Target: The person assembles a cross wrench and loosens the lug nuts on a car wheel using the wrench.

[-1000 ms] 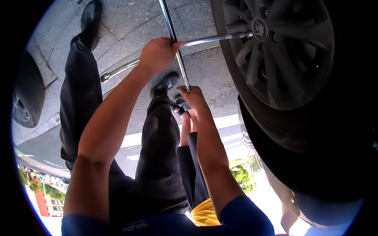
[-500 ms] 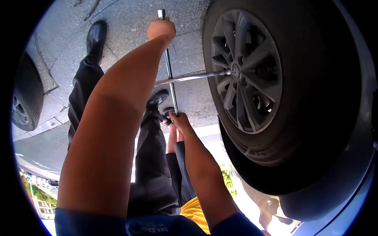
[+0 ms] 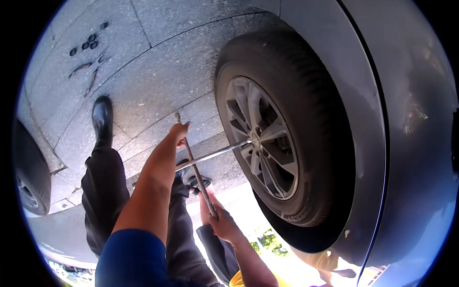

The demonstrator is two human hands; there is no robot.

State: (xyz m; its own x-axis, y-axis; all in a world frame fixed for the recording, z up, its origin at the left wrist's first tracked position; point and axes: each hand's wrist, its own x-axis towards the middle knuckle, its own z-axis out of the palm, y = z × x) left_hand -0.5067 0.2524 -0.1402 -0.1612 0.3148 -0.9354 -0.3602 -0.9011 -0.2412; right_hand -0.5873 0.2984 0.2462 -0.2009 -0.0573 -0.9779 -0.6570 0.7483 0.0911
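A four-way lug wrench [image 3: 209,157] reaches sideways to the centre of a car wheel [image 3: 262,138], its tip among the silver spokes near the hub. My left hand [image 3: 179,133] is closed around the far arm of its crossbar, just below the end. Around the near end of the same bar, my right hand [image 3: 221,225] is wrapped. The crossbar slants between the two hands. Which nut the socket sits on, if any, is too small to tell.
Pliers [image 3: 91,71] and several small dark nut-like pieces [image 3: 91,42] lie on the paving. My shoe [image 3: 102,117] stands below them. Another tyre [image 3: 32,167] is at the left edge. Close behind is another person's sandalled foot [image 3: 203,182]. Grey car body [image 3: 411,119] fills the right.
My view has shifted, bringing the pliers and small pieces into sight. Both hands remain on the wrench and appear lower in the picture. The crossbar's slant has increased.
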